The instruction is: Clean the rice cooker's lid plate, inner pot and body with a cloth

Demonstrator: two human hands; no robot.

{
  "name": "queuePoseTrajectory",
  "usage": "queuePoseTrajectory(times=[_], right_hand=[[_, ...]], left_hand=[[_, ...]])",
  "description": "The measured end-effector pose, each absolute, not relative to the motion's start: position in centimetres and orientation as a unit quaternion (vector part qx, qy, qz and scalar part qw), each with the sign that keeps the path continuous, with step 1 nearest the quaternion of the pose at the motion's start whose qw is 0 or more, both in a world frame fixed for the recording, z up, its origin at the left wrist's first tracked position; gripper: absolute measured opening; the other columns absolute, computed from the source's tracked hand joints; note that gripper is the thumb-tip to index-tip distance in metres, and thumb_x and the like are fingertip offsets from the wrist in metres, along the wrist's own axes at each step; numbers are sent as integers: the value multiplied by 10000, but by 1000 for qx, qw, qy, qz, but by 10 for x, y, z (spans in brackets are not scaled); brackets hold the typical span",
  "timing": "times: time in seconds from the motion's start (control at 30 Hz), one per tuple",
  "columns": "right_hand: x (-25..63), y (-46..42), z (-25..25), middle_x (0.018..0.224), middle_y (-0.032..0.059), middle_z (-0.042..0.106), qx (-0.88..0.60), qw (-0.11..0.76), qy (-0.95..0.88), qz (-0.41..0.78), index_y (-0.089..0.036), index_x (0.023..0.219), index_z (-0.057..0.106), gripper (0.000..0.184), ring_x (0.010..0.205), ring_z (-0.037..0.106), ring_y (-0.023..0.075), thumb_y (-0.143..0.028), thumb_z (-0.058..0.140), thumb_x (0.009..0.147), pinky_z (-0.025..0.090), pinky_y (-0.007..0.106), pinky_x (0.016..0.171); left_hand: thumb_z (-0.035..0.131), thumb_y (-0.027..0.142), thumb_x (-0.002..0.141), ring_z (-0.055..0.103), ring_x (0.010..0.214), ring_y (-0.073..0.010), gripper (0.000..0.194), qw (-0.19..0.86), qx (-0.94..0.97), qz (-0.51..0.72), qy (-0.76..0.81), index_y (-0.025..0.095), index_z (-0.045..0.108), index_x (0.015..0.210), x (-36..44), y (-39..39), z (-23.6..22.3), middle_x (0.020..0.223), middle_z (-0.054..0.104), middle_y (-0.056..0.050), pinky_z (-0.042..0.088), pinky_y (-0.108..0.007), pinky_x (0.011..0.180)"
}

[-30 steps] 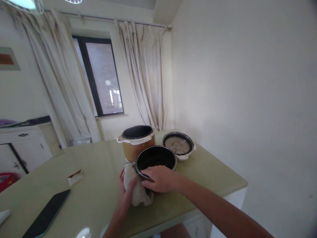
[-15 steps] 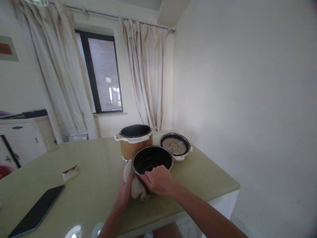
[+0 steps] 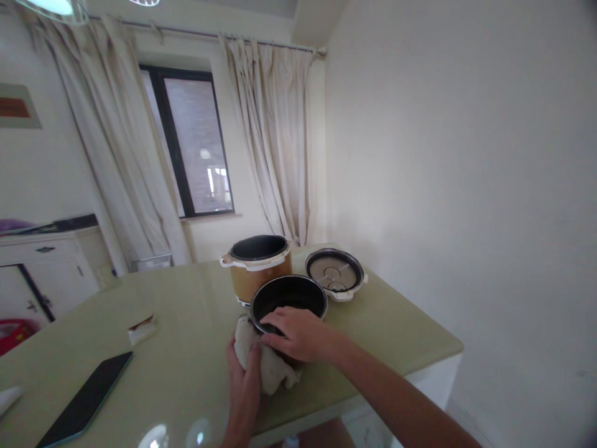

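A dark-lined inner pot (image 3: 289,287) with a shiny metal rim stands near the front of the table. My left hand (image 3: 245,373) is closed around a crumpled pale cloth (image 3: 273,372) and keeps it against the pot's front left side. My right hand (image 3: 303,333) reaches over the pot's front rim, its fingers stretched out and its thumb apart from them. Part of the pot's front wall is hidden by this hand and the cloth. Just behind stands a gold-brown cooker body (image 3: 261,281) with a white rim and a dark opening.
A round lid (image 3: 336,274) lies with its inner side up, right of the cooker. On the left of the green table (image 3: 186,323) are a dark phone or tablet (image 3: 86,401) and a small white packet (image 3: 141,330). A wall (image 3: 443,186) borders the right side.
My right hand's fingers, curled at the pot's rim before, are now stretched out. My left hand and the cloth have shifted slightly down, away from the rim. The camera view has moved a little.
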State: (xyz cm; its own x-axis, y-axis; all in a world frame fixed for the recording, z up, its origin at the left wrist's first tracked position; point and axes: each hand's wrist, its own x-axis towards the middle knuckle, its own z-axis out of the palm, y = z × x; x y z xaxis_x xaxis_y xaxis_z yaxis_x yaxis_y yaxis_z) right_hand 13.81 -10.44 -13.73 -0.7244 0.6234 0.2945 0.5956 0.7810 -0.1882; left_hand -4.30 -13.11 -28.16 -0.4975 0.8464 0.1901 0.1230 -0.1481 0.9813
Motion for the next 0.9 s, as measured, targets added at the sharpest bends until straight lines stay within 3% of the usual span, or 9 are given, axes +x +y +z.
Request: queuePoseTrajectory(times=[0.17,0.23,0.33,0.47,0.57,0.7,0.9], right_hand=[[174,-80,-137,994,155,792,-399,36,-915,-42,-159,1001,800,738,965,746,272,-640,247,1081,503,345,830],[170,-79,-142,959,173,797,-433,12,-900,-42,-157,945,817,829,927,764,286,-638,155,1083,520,357,804],[155,-85,-147,995,194,800,-469,30,-882,-43,-159,973,820,866,941,774,319,-653,116,1072,548,399,805],[136,-93,-144,1044,203,796,-489,50,-870,-25,-157,1009,813,824,978,775,324,-626,138,1081,564,423,841],[127,-95,-142,1070,220,788,-484,55,-873,-15,-135,1017,809,806,1000,771,323,-611,162,1084,562,421,866],[123,-96,-143,1026,218,791,-473,53,-880,-10,-121,985,812,787,965,777,335,-607,200,1079,567,420,836],[124,-96,-142,1032,205,793,-467,57,-882,-23,-119,997,811,761,965,777,331,-596,223,1077,566,395,818]], left_hand=[[663,591,816,663,1170,-329,688,336,420,642,546,194,568,1370,-59,-84,-253,1255,704,-111,540,-448,1011],[667,572,798,659,1178,-326,671,364,421,643,527,168,600,1330,-59,-69,-249,1239,711,-117,525,-446,1036],[605,502,836,645,1150,-305,556,334,431,648,532,170,599,1281,-48,-69,-254,1195,697,-113,512,-451,1045],[567,422,859,588,1126,-310,376,183,484,627,583,216,577,1174,-11,-111,-270,1125,624,-102,491,-494,1051],[593,390,851,539,1210,-350,397,114,517,593,606,220,541,1206,23,-144,-279,1200,569,-138,439,-529,1102],[654,430,812,519,1225,-386,441,96,514,589,616,241,530,1190,46,-159,-283,1206,549,-153,425,-524,1093],[607,460,856,547,1176,-336,437,130,521,609,584,214,546,1213,21,-142,-275,1181,589,-122,445,-515,1077]])
